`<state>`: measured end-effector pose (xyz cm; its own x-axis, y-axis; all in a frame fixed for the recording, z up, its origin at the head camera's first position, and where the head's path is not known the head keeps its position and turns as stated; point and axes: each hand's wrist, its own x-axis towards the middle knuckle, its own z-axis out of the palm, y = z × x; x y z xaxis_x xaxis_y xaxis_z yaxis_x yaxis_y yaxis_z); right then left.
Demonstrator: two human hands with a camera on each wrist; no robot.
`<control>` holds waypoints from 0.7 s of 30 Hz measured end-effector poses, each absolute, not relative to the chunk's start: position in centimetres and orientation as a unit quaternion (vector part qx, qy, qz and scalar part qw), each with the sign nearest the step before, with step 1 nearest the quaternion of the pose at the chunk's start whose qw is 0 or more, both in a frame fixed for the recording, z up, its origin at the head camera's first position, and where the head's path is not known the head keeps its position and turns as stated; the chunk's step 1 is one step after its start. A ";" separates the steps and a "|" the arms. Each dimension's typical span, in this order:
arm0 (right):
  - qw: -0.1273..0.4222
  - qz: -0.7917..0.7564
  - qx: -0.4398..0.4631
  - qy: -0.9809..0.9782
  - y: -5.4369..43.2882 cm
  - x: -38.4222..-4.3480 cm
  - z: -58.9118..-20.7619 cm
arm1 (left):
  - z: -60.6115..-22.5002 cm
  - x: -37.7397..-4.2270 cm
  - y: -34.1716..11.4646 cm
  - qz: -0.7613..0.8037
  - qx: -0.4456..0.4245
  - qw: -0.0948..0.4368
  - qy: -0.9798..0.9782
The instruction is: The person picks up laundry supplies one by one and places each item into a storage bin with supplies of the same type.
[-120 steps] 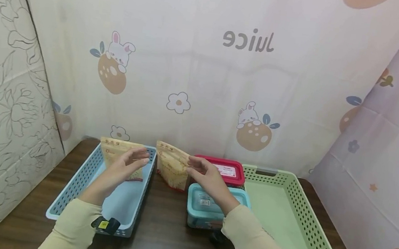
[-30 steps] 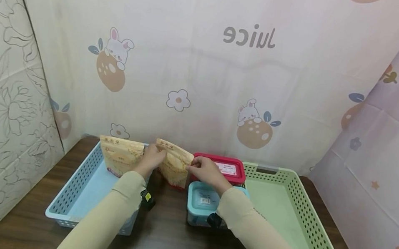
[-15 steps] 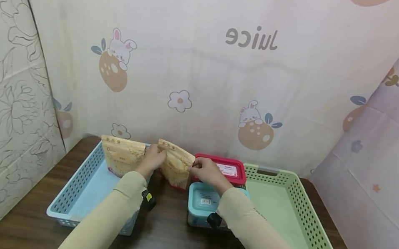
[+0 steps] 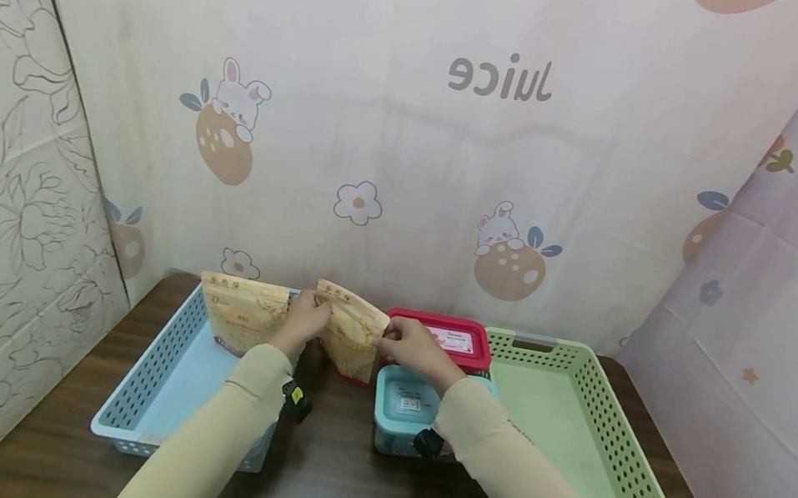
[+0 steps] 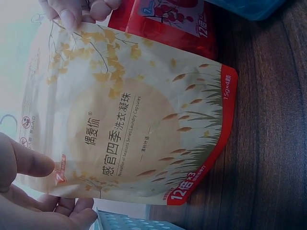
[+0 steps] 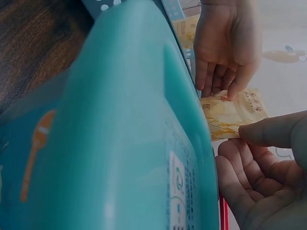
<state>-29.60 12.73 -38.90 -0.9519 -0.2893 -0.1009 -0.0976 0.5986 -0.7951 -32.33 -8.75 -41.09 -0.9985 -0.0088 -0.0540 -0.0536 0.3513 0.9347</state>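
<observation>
A cream laundry capsule pouch (image 4: pixel 349 339) with a red bottom band stands upright on the dark table, between the blue basket and the lidded boxes. My left hand (image 4: pixel 303 322) pinches its left side edge. At its upper right edge, the thumb and fingers of my right hand (image 4: pixel 418 349) pinch the film. The left wrist view shows the front print of the laundry capsule pouch (image 5: pixel 139 120) facing the camera, my left hand (image 5: pixel 24 172) at one edge. In the right wrist view my right hand (image 6: pixel 268 167) grips the opposite edge, thumb on top.
A second similar pouch (image 4: pixel 242 314) leans inside the blue basket (image 4: pixel 157 390). A red-lidded box (image 4: pixel 478 348) is behind a teal-lidded box (image 4: pixel 408 406), both right of the held pouch. At the right lies a green basket (image 4: pixel 544 411). A printed curtain (image 4: pixel 411 158) hangs behind the table.
Four seconds ago both hands were open, the left above the blue basket. The left has since moved right onto the pouch, and the right fingers have closed on its edge. The last second shows almost no movement.
</observation>
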 end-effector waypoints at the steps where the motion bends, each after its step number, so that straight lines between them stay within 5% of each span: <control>1: 0.110 -0.436 -0.109 0.887 12.7 -29.6 -38.9 | -41.1 -32.4 -8.8 0.569 -0.019 0.020 0.822; 21: 0.091 -0.466 -0.097 0.875 12.9 -29.4 -38.1 | -40.4 -32.4 -8.6 0.581 -0.021 0.011 0.814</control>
<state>-29.45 12.89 -38.09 -0.9646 -0.2545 -0.0689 -0.0847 0.5467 -0.8330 -32.40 -8.61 -40.40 -0.9989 -0.0210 -0.0421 -0.0466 0.3241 0.9449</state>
